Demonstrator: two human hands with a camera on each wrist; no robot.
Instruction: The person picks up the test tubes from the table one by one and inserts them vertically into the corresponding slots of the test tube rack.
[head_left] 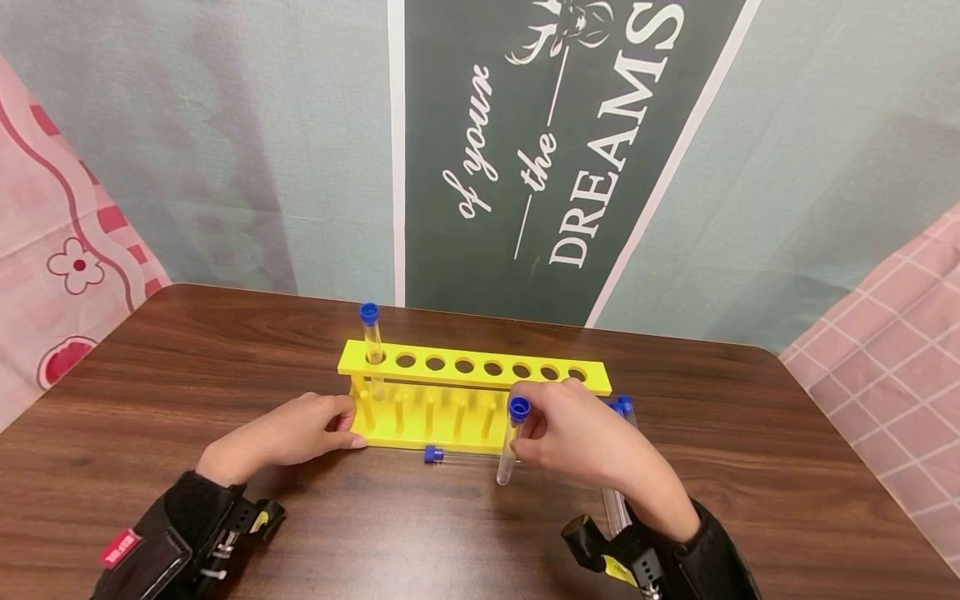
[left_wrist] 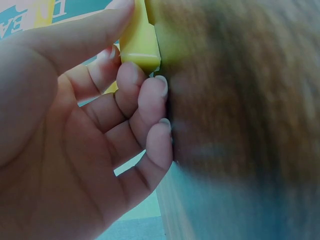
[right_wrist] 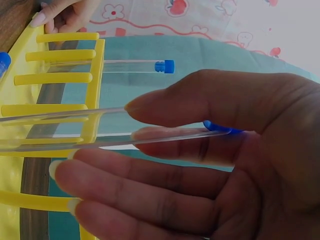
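A yellow test tube rack (head_left: pixel 450 367) stands on the table, with a row of round holes on top and upright pegs behind its front edge. One clear test tube with a blue cap (head_left: pixel 368 315) stands in the leftmost hole. My left hand (head_left: pixel 303 429) grips the rack's left end at the base; the left wrist view shows thumb and fingers about the yellow end (left_wrist: pixel 141 47). My right hand (head_left: pixel 581 429) pinches a blue-capped test tube (right_wrist: pixel 112 132) between thumb and finger, slightly tilted, in front of the rack's right part. The other right fingers extend beside it.
Another capped tube (head_left: pixel 435 455) lies along the rack's front edge, partly behind the held tube. More blue-capped tubes (head_left: pixel 624 405) lie right of the rack, mostly under my right forearm. The brown wooden table (head_left: pixel 750 450) ends at a hanging curtain (head_left: pixel 330 150).
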